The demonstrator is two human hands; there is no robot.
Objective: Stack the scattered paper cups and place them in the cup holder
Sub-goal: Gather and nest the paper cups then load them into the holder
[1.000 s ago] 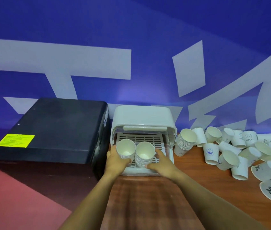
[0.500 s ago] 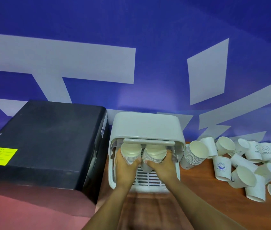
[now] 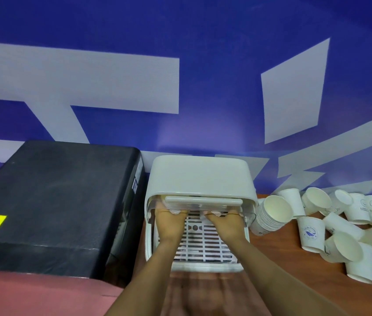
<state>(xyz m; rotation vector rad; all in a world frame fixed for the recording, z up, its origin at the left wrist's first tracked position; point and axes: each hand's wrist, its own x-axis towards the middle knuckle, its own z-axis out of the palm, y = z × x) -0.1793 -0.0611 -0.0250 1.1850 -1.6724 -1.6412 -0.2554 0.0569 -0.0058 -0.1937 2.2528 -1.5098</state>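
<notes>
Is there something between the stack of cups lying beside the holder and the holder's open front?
Yes: both hands, left hand and right hand, fill the cup holder opening. The lying stack of cups rests against its right side.

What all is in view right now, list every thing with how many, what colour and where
cup holder: one, white, centre of the table against the wall, slotted tray showing at its open front
stacks in the holder: two, white, pushed under the hood, only their rims showing
stack of cups: one, white, lying on its side just right of the cup holder
loose cups: many, white, some printed, scattered on the right of the table
black box: one, black with a yellow label, left of the cup holder
table: one, brown wood
wall: blue with pale shapes, behind
left hand: one, grip on the left stack
right hand: one, grip on the right stack
</notes>
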